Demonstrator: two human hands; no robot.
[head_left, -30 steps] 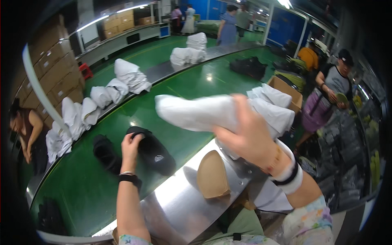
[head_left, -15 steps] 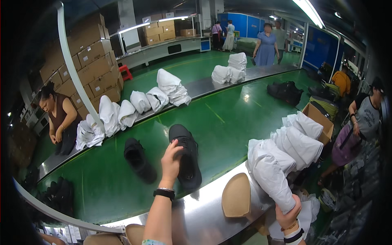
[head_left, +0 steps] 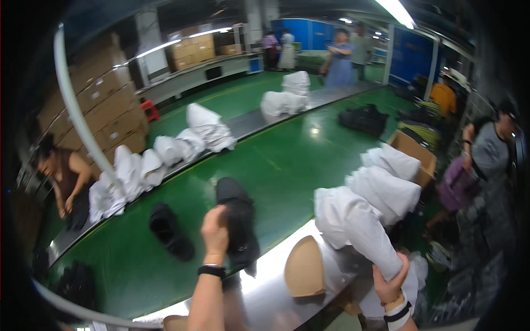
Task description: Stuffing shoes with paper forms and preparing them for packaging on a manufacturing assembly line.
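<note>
Though lengthwise aslant, toe-forward shoe (head_left: 239, 223) in closed left grip (head_left: 215, 234), bundle (head_left: 369, 231) in closed right grip (head_left: 390, 282).

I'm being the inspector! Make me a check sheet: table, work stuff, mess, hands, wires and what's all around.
Surface: green worktop with a shiny metal edge.
Work things: black shoe; long white bundle.
Clutter: second black shoe, tan curved piece, white bundles across the table.
Hands: left hand against the black shoe's side, grip blurred; right hand holds the long white bundle's near end.
Cables: nothing seen.
Surroundings: other people, stacked cardboard boxes.
</note>
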